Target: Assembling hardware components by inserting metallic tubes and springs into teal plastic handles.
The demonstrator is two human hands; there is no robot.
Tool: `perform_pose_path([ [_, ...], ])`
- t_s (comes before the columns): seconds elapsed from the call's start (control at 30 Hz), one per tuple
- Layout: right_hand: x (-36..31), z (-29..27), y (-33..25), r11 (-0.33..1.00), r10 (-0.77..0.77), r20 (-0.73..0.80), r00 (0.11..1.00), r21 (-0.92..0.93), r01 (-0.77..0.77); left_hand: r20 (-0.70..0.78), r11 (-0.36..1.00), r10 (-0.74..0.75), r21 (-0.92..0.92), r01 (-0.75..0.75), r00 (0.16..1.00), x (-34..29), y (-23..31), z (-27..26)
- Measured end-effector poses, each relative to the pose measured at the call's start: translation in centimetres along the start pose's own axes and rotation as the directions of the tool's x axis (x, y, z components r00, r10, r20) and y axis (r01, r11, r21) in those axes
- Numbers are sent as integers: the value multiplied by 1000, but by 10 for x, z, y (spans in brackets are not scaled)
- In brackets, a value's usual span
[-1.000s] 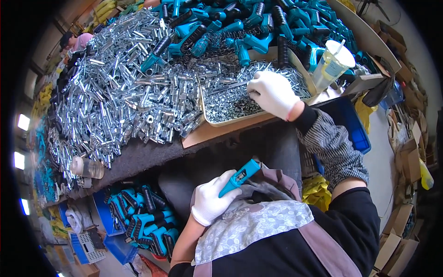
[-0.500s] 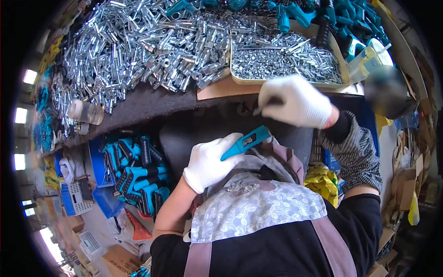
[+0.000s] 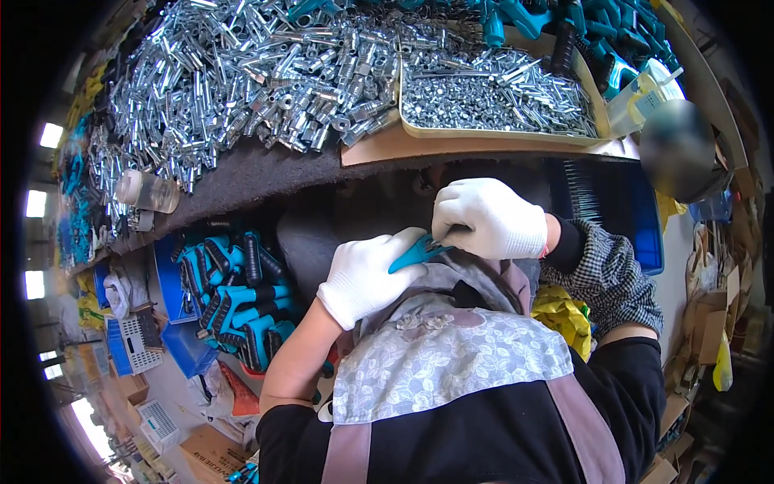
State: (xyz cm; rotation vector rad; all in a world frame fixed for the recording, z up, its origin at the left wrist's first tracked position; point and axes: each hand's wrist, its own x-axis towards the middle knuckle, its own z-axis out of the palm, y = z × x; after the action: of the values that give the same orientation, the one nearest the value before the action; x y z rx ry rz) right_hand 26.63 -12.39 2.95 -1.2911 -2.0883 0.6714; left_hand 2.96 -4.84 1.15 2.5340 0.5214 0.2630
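My left hand point(image 3: 367, 274), in a white knit glove, is closed around a teal plastic gun-shaped part point(image 3: 415, 253) held above my lap. My gloved right hand point(image 3: 488, 219) has come down over the far end of that part. Its thumb and forefinger are pinched together there; what they hold, if anything, is too small and hidden to make out. Both hands are near the front edge of the bench, above the patterned grey apron point(image 3: 451, 355).
Heaped silver metal fittings point(image 3: 242, 81) cover the bench, beside a cream tray point(image 3: 500, 134) of small metal parts. Teal gun bodies lie at the back right. Below left are teal and black gun handles point(image 3: 242, 298); a blue crate point(image 3: 645, 218) stands at the right.
My right hand has moved from just in front of the tray down to the teal part, which it now partly covers. My left hand keeps its grip with little movement.
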Motion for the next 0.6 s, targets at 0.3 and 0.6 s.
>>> perform_pose_path([
  [0.3,-6,3,0,998,54,-18,998,21,-54,92,989,-135,76,128,987,-2,-1,-1],
  [0.6,-3,20,4,990,-53,-39,998,-130,48,-6,998,-60,36,60,998,-3,0,8],
])
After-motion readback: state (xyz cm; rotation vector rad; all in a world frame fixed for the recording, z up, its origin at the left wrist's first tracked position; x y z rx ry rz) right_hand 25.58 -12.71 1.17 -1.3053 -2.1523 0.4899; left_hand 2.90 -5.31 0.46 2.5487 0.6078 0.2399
